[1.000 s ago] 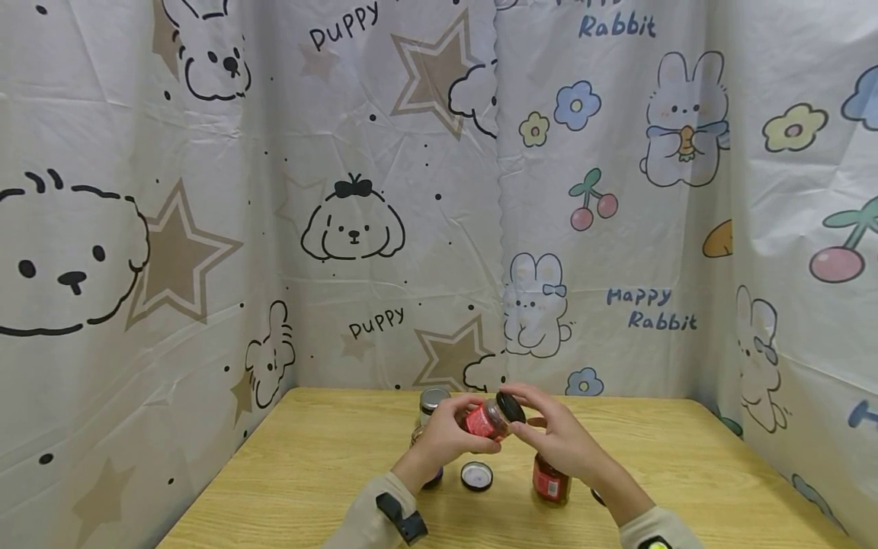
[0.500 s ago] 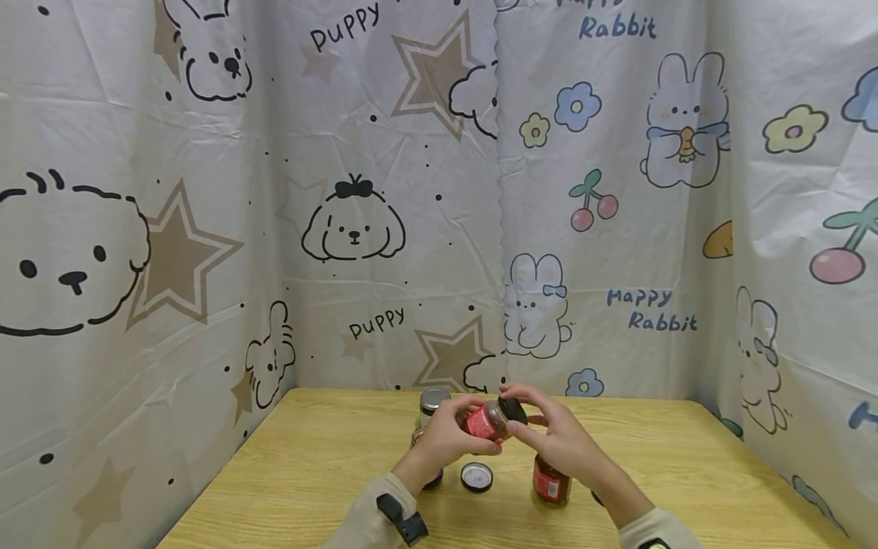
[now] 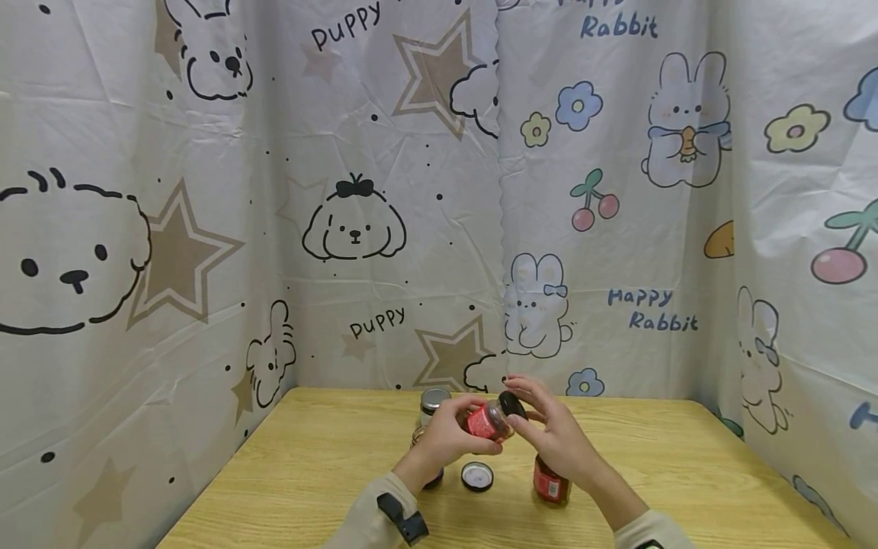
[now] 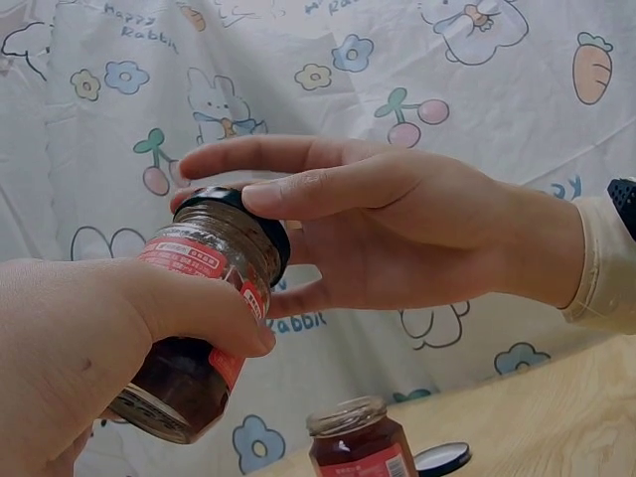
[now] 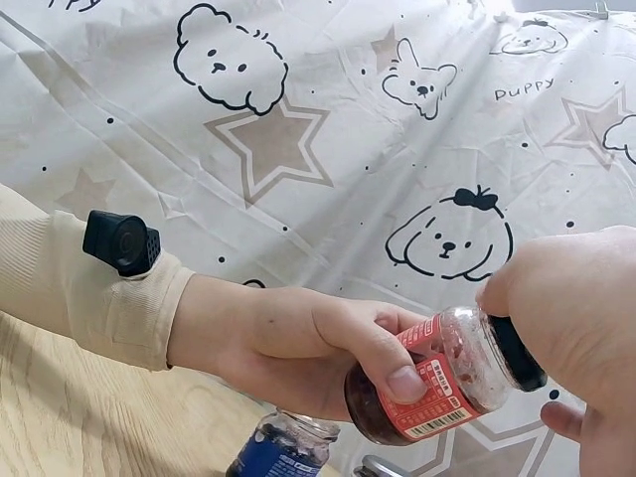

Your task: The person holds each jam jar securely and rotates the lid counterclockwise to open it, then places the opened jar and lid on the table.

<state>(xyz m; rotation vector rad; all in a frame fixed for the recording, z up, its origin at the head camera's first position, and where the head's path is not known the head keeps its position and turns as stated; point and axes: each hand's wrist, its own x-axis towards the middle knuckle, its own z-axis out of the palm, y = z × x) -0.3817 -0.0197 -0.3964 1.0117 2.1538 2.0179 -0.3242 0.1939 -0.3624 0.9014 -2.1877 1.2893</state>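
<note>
My left hand [image 3: 449,433] grips a small glass jar [image 3: 484,422] with a red label and dark contents, tilted above the table. On the jar's mouth sits a black lid [image 3: 511,405]. The thumb of my right hand [image 3: 559,435] touches this lid, with other fingers round its far side; the index finger stretches out past it, as the left wrist view shows. Below the right hand, an open jar [image 3: 551,482] with a red label and reddish-brown contents stands on the table. An upturned lid [image 3: 476,476], white inside, lies between the forearms.
A silver-lidded jar [image 3: 435,400] stands behind my left hand. Beside it, a blue-labelled open jar [image 5: 283,447] is mostly hidden in the head view. Another upturned lid [image 4: 442,457] lies by the open red-labelled jar. Printed curtains surround the wooden table [image 3: 329,450].
My right hand has shifted slightly round the black lid, its upper fingers now lifted and straighter. The left hand and the jar stay nearly in place.
</note>
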